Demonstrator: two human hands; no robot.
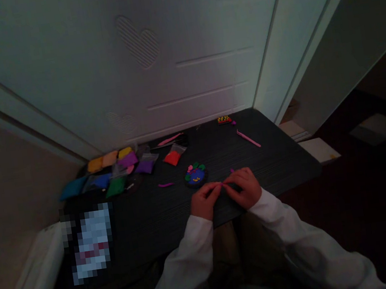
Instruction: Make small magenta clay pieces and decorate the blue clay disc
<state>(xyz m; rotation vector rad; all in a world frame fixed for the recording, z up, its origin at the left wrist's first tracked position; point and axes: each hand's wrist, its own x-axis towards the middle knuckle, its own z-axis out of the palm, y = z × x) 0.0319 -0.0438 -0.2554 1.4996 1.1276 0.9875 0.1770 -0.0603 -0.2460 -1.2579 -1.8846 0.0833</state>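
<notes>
My left hand (204, 202) and my right hand (245, 189) meet fingertip to fingertip above the table's near edge. Both are closed in a pinch on a tiny piece of purple clay (222, 184). Just beyond my left hand lies a round clay piece (196, 175), blue in the middle with green, pink and yellow bits on it. A curved purple clay strip (166, 184) rests to its left. Another bit of purple clay (232, 170) shows beside my right fingers, partly covered by them.
Bags of coloured clay (115, 186) crowd the left of the dark table (147, 227), with a red bag (175, 155) nearer the middle. Pink tweezers (248, 138) and a red-and-yellow clay piece (224, 120) lie at the right. A white door (192, 34) stands behind.
</notes>
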